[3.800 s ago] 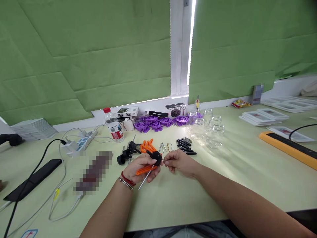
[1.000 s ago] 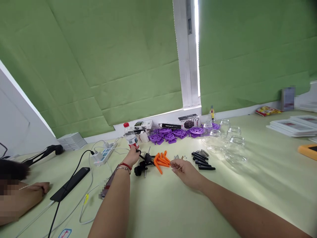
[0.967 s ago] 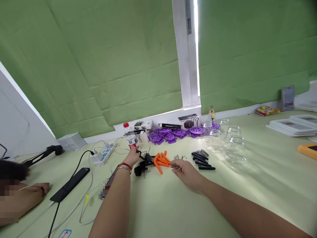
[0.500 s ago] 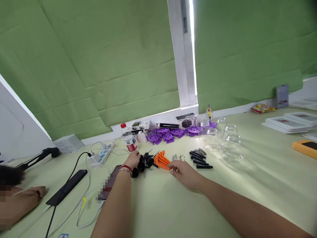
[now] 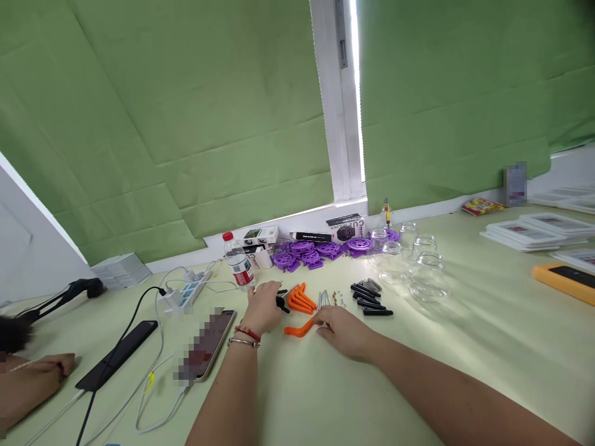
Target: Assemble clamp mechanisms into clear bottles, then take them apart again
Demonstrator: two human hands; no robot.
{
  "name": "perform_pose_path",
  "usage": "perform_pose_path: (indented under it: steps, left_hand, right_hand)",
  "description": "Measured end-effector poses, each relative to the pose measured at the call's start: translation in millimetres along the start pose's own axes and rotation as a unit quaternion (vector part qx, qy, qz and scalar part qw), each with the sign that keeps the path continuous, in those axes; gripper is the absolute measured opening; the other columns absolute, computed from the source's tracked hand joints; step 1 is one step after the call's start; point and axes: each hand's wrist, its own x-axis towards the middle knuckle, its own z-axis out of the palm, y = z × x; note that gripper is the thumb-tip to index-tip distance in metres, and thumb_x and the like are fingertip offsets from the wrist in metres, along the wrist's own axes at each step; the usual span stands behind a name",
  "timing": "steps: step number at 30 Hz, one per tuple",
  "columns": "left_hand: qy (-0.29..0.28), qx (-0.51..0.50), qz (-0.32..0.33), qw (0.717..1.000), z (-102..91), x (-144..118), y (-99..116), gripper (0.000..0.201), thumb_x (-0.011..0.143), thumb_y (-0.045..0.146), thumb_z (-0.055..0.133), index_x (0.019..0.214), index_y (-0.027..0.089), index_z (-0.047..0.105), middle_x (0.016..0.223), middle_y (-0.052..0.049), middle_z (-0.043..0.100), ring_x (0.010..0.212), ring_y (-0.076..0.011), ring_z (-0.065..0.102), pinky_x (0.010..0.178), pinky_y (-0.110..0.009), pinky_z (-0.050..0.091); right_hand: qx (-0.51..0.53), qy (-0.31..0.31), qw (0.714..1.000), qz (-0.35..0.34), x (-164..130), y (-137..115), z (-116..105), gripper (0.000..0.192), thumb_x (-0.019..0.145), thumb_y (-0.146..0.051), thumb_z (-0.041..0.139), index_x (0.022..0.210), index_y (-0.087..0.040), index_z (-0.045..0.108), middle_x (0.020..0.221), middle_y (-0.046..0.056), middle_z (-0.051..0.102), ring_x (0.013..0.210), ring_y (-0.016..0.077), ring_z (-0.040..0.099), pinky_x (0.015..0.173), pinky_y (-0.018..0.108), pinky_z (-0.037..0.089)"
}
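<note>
My right hand [image 5: 346, 331] pinches the end of an orange bent handle [image 5: 298, 329], its elbow shape lying just in front of a fanned group of similar orange handles [image 5: 302, 298]. My left hand [image 5: 264, 308] is over the black parts [image 5: 282, 303], covering most of them; its fingertips are hidden, so I cannot see whether it grips any. Thin metal rods [image 5: 323, 300] and small nuts [image 5: 339, 298] lie beyond my right hand. Black tubes [image 5: 370, 300] rest to the right, beside a heap of small metal pieces [image 5: 372, 285].
Purple wheel-like parts [image 5: 302, 254] and boxes [image 5: 260, 235] line the wall. Glass jars [image 5: 425, 279] stand to the right, a bottle [image 5: 242, 269] to the left. A phone [image 5: 216, 344], cables and a power strip [image 5: 188, 294] lie left, near another person's hand [image 5: 58, 367].
My right hand has drawn one orange handle towards me, away from the group. My left hand has shifted right, over the black parts. The view has turned slightly.
</note>
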Motion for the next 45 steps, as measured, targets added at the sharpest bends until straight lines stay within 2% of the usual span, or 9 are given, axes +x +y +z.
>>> perform_pose_path:
  steps: [6, 15, 29, 33, 36, 38, 40, 42, 45]
  left_hand:
    - [0.017, 0.121, 0.038, 0.992, 19.6, -7.8, 8.9, 0.042, 0.069, 0.011, 0.052, 0.110, 0.020, 0.056, 0.116, -0.011, 0.060, 0.113, -0.0278, 0.048, 0.104, -0.057, 0.011]
    - [0.054, 0.170, 0.056, 0.982, 32.5, -4.5, 10.9, 0.029, 0.075, 0.010, 0.049, 0.101, 0.019, 0.058, 0.101, -0.010, 0.064, 0.104, -0.0276, 0.051, 0.104, -0.054, 0.013]
    - [0.084, 0.165, 0.045, 0.982, 30.9, -1.7, 16.5, 0.025, 0.086, 0.018, 0.040, 0.089, 0.017, 0.065, 0.091, -0.013, 0.065, 0.093, -0.0284, 0.055, 0.102, -0.053, 0.018]
    - [0.175, 0.081, 0.035, 0.981, 22.9, -4.2, 21.9, 0.029, 0.089, 0.023, 0.036, 0.105, 0.016, 0.060, 0.102, -0.014, 0.061, 0.101, -0.0281, 0.052, 0.104, -0.050, 0.019]
    - [0.255, -0.049, 0.027, 0.965, 17.4, -9.0, 28.7, 0.033, 0.091, 0.028, 0.034, 0.117, 0.017, 0.052, 0.113, -0.013, 0.055, 0.108, -0.0254, 0.049, 0.101, -0.042, 0.031]
    - [0.279, -0.168, 0.022, 0.945, 16.6, -12.5, 34.0, 0.033, 0.092, 0.032, 0.034, 0.116, 0.018, 0.050, 0.114, -0.012, 0.053, 0.104, -0.0229, 0.051, 0.092, -0.036, 0.040]
    - [0.252, -0.291, 0.015, 0.923, 18.1, -15.1, 39.3, 0.032, 0.091, 0.036, 0.036, 0.113, 0.019, 0.051, 0.109, -0.010, 0.054, 0.089, -0.0191, 0.057, 0.080, -0.032, 0.046]
    - [0.181, -0.407, 0.003, 0.895, 21.1, -16.2, 44.4, 0.031, 0.088, 0.040, 0.042, 0.109, 0.019, 0.052, 0.097, -0.006, 0.055, 0.067, -0.0135, 0.056, 0.065, -0.029, 0.047]
    - [0.090, -0.556, -0.010, 0.826, 26.5, -15.7, 50.6, 0.037, 0.080, 0.039, 0.057, 0.111, 0.019, 0.051, 0.082, 0.000, 0.053, 0.054, -0.0077, 0.049, 0.057, -0.025, 0.045]
  right_hand:
    - [-0.071, -0.021, 0.997, -0.020, 0.3, -1.9, 2.2, 0.010, 0.078, -0.019, 0.054, 0.082, -0.018, 0.064, 0.084, 0.004, 0.061, 0.075, 0.0173, 0.056, 0.067, 0.026, 0.040]
    - [-0.102, -0.061, 0.991, -0.063, -0.3, 2.1, -0.3, 0.015, 0.077, -0.022, 0.059, 0.090, -0.019, 0.065, 0.093, 0.005, 0.062, 0.083, 0.0186, 0.058, 0.071, 0.027, 0.043]
    - [-0.083, -0.090, 0.992, -0.035, -0.7, -2.4, -9.0, 0.023, 0.077, -0.024, 0.061, 0.099, -0.020, 0.067, 0.099, 0.006, 0.064, 0.089, 0.0195, 0.059, 0.076, 0.027, 0.043]
    - [-0.066, 0.022, 0.997, 0.022, 2.6, 8.9, -26.4, 0.022, 0.083, -0.018, 0.050, 0.096, -0.020, 0.067, 0.098, 0.005, 0.065, 0.087, 0.0174, 0.059, 0.076, 0.026, 0.043]
    - [-0.065, 0.132, 0.982, 0.116, 6.3, 21.9, -44.3, 0.027, 0.086, -0.016, 0.042, 0.100, -0.017, 0.065, 0.102, 0.007, 0.064, 0.088, 0.0168, 0.059, 0.074, 0.026, 0.043]
    - [-0.097, 0.134, 0.975, 0.148, 7.8, 28.4, -51.1, 0.029, 0.087, -0.014, 0.040, 0.100, -0.017, 0.066, 0.103, 0.008, 0.063, 0.087, 0.0167, 0.059, 0.072, 0.025, 0.042]
    - [-0.142, 0.091, 0.976, 0.136, 8.3, 31.1, -51.6, 0.028, 0.086, -0.015, 0.042, 0.098, -0.018, 0.067, 0.102, 0.007, 0.063, 0.085, 0.0165, 0.059, 0.069, 0.025, 0.040]
    - [-0.172, 0.045, 0.978, 0.111, 8.5, 30.4, -47.4, 0.022, 0.085, -0.019, 0.048, 0.093, -0.020, 0.068, 0.098, 0.006, 0.063, 0.083, 0.0165, 0.059, 0.066, 0.024, 0.037]
    - [-0.189, 0.022, 0.977, 0.098, 9.7, 28.1, -39.0, 0.014, 0.081, -0.024, 0.057, 0.087, -0.020, 0.068, 0.092, 0.004, 0.063, 0.082, 0.0171, 0.059, 0.064, 0.024, 0.035]
